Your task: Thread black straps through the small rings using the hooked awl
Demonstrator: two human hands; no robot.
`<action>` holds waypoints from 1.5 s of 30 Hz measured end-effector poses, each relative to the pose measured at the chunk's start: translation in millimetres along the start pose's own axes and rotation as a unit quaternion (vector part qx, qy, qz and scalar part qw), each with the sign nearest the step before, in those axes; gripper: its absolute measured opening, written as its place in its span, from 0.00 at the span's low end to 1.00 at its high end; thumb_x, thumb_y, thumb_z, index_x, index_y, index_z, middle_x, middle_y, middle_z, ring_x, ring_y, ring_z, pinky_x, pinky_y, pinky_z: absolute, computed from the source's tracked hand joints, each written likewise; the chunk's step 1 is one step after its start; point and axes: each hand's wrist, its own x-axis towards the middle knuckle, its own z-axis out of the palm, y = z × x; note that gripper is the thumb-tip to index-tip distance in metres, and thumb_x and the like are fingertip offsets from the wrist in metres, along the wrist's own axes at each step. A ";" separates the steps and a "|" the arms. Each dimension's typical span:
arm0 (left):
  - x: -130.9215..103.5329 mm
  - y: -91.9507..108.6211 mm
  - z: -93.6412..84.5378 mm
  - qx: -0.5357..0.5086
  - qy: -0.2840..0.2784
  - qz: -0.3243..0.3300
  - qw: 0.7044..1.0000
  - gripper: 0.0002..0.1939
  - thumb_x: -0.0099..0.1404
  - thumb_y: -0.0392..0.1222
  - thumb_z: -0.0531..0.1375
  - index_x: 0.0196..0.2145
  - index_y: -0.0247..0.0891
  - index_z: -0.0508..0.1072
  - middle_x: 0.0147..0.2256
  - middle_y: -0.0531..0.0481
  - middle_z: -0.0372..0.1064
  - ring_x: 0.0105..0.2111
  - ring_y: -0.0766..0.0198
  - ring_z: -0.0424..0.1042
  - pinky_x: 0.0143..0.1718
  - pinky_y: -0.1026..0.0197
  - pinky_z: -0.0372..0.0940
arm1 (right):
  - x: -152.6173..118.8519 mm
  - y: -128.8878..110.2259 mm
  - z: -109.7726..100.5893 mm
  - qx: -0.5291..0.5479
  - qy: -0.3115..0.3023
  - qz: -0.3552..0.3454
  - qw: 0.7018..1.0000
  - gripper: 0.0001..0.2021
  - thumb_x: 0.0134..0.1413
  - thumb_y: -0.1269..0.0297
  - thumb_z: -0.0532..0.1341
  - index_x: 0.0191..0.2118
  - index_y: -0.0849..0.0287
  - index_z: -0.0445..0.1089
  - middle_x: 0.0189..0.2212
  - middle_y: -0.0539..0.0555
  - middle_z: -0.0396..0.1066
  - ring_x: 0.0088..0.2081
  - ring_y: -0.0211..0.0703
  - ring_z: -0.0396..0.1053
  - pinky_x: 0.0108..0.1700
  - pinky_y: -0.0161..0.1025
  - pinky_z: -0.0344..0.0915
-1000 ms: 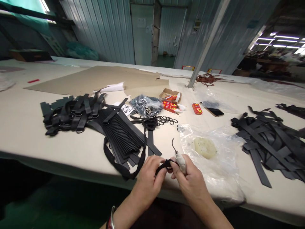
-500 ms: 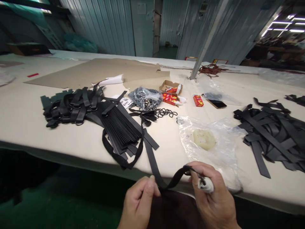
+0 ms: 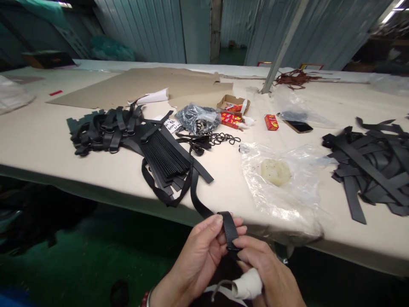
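A black strap [image 3: 229,228] is folded over between my hands at the table's front edge. My left hand [image 3: 204,245] grips it, thumb on top and fingers beneath. My right hand [image 3: 268,268] pinches the strap's lower end and also keeps a white-wrapped tool [image 3: 247,285] with a curved metal tip in its palm. The strap's other part runs back onto the table beside a stack of flat black strips [image 3: 166,157]. A yellowish block [image 3: 275,172] lies on clear plastic behind my right hand.
Looped straps with rings [image 3: 105,132] are heaped at left, loose black straps [image 3: 377,166] at right. Behind are a bagged black bundle [image 3: 198,118], red boxes [image 3: 271,122], a phone [image 3: 298,126] and brown paper [image 3: 143,85]. A metal post [image 3: 283,49] rises from the table.
My hands have come together, and the strap stretched between them is now folded over. My right hand has moved left and lower with the tool. The view has shifted slightly.
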 end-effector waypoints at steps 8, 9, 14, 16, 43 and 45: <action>-13.3 -13.1 -4.7 0.099 0.035 0.022 0.994 0.12 0.63 0.40 0.59 0.44 0.36 0.72 0.34 0.46 0.74 0.31 0.66 0.72 0.34 0.65 0.64 | -3.9 -0.5 -11.8 0.065 -0.013 0.021 0.998 0.12 0.54 0.78 0.49 0.43 0.61 0.61 0.39 0.59 0.67 0.41 0.40 0.68 0.39 0.31 0.68; -15.2 -14.7 -6.7 0.119 0.037 0.019 0.992 0.13 0.62 0.41 0.59 0.46 0.37 0.71 0.34 0.47 0.74 0.31 0.66 0.71 0.34 0.65 0.63 | -5.5 -1.7 -11.3 0.088 -0.021 0.034 0.995 0.12 0.54 0.78 0.49 0.43 0.61 0.60 0.38 0.58 0.66 0.40 0.40 0.68 0.38 0.31 0.68; -22.2 -17.0 -16.3 0.219 0.025 0.019 0.975 0.12 0.63 0.40 0.57 0.44 0.38 0.72 0.38 0.47 0.73 0.36 0.63 0.70 0.37 0.64 0.61 | -12.4 -3.9 -4.6 0.150 -0.054 0.107 0.981 0.10 0.57 0.76 0.48 0.40 0.57 0.60 0.32 0.52 0.63 0.32 0.38 0.65 0.34 0.33 0.64; -24.3 -14.7 -18.6 0.244 -0.001 0.032 0.969 0.11 0.63 0.38 0.56 0.43 0.38 0.73 0.39 0.47 0.73 0.40 0.61 0.69 0.41 0.63 0.60 | -11.7 -2.7 -2.1 0.172 -0.066 0.155 0.971 0.08 0.58 0.75 0.49 0.40 0.56 0.60 0.32 0.51 0.63 0.32 0.37 0.64 0.34 0.33 0.62; -22.9 -17.7 -27.4 0.310 0.018 0.007 0.950 0.12 0.66 0.42 0.52 0.39 0.31 0.71 0.30 0.46 0.71 0.29 0.63 0.69 0.34 0.61 0.63 | 4.1 4.6 33.3 0.290 -0.135 0.409 0.855 0.06 0.59 0.64 0.52 0.30 0.57 0.60 0.18 0.44 0.59 0.18 0.34 0.62 0.23 0.31 0.59; -22.0 -17.0 -26.8 0.317 0.023 0.011 0.948 0.12 0.66 0.43 0.53 0.38 0.32 0.71 0.29 0.48 0.70 0.28 0.63 0.68 0.33 0.61 0.62 | 4.3 4.3 34.5 0.284 -0.138 0.402 0.859 0.07 0.59 0.65 0.51 0.30 0.57 0.59 0.18 0.44 0.59 0.18 0.34 0.62 0.23 0.31 0.59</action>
